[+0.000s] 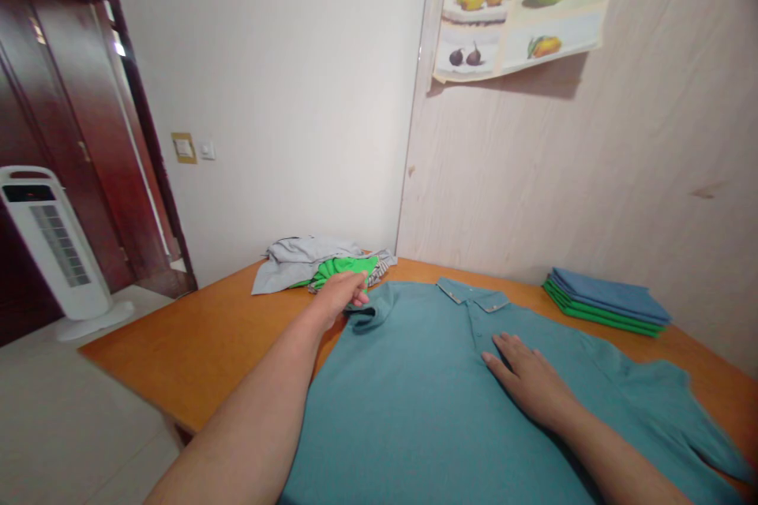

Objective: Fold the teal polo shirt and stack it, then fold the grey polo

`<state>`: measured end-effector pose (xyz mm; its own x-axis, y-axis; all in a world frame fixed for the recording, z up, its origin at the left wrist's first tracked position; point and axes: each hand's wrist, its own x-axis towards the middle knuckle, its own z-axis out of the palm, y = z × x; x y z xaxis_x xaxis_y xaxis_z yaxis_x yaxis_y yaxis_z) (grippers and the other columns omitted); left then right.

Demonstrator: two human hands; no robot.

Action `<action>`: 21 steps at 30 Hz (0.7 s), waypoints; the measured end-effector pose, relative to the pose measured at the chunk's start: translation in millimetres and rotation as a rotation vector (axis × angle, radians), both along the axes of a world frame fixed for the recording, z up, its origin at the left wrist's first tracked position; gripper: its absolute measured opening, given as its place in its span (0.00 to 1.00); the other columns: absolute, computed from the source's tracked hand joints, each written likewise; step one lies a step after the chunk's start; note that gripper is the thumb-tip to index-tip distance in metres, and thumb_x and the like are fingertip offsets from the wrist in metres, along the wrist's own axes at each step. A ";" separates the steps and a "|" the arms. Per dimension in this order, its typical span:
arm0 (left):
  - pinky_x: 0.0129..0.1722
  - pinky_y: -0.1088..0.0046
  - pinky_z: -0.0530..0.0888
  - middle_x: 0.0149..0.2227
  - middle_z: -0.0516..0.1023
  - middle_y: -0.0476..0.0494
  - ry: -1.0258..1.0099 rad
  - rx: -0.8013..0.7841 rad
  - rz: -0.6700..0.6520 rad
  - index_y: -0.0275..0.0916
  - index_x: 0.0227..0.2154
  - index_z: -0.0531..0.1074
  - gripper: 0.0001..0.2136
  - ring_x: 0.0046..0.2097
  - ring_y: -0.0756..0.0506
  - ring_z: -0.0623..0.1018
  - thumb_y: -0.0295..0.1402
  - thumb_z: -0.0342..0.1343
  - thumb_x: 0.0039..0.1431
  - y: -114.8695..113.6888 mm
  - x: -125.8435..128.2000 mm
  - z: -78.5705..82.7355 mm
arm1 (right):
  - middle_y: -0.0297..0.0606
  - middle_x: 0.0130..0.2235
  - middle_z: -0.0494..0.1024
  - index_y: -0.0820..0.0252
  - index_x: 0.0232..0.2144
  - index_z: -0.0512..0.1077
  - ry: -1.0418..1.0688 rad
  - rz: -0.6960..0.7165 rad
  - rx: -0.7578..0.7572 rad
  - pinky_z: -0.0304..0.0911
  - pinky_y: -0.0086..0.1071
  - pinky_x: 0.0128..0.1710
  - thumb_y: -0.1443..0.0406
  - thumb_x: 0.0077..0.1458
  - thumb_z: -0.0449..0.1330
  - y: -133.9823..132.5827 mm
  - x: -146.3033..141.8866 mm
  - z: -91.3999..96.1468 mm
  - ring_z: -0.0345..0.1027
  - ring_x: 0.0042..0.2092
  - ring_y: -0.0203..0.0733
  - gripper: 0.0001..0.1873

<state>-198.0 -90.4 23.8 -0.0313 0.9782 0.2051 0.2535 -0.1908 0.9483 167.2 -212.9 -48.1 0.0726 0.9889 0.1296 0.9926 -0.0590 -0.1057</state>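
A teal polo shirt [414, 379] lies spread front side up on the table, its buttoned collar toward the wall. At the shirt's left sleeve, as seen from here, my left hand [344, 292] is closed with curled fingers and holds the sleeve's edge; the thumb is hidden. That sleeve is bunched, and its dark opening shows. My right hand [533, 379] rests flat on the chest, just below the button placket, with its fingers stretched out. The other sleeve lies loosely to the right, with some wrinkles.
The orange-brown table [195, 347] stands against the wall. Beyond my left hand lies a loose heap of grey and green clothes [313, 252]. A folded stack of blue and green cloth [609, 300] sits at the back right. A white tower fan [59, 252] stands on the floor left.
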 end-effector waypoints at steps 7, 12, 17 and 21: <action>0.33 0.68 0.67 0.22 0.74 0.41 0.351 -0.037 0.223 0.42 0.15 0.63 0.17 0.38 0.35 0.78 0.45 0.61 0.48 7.1 -21.1 -7.3 | 0.47 0.67 0.60 0.66 0.65 0.62 0.007 0.016 0.023 0.45 0.53 0.67 0.45 0.64 0.40 1.3 3.8 -5.0 0.48 0.69 0.55 0.40; 0.32 0.69 0.64 0.19 0.72 0.42 0.508 -0.121 0.188 0.43 0.12 0.60 0.20 0.38 0.32 0.78 0.43 0.68 0.38 6.0 -28.1 -10.8 | 0.46 0.68 0.59 0.65 0.65 0.61 -0.007 0.009 0.009 0.46 0.53 0.67 0.45 0.63 0.41 2.5 4.8 -5.8 0.47 0.69 0.54 0.40; 0.26 0.73 0.59 0.14 0.62 0.53 0.289 -0.180 0.009 0.41 0.13 0.63 0.13 0.26 0.44 0.72 0.28 0.65 0.35 4.0 -20.2 -18.1 | 0.45 0.68 0.58 0.65 0.66 0.61 -0.002 0.003 0.002 0.45 0.52 0.68 0.45 0.64 0.40 1.8 3.3 -4.0 0.46 0.70 0.53 0.40; 0.23 0.76 0.61 0.17 0.66 0.54 0.034 -0.199 0.027 0.40 0.22 0.64 0.07 0.22 0.49 0.69 0.30 0.59 0.46 7.1 -13.8 -13.4 | 0.47 0.68 0.58 0.65 0.65 0.61 0.021 0.005 0.011 0.45 0.52 0.68 0.45 0.64 0.41 0.5 2.0 -2.8 0.47 0.70 0.53 0.40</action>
<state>-211.8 -83.3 10.4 -0.0539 0.9985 0.0091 0.2890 0.0069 0.9573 169.2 -212.4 -50.9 0.0705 0.9878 0.1387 0.9904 -0.0528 -0.1274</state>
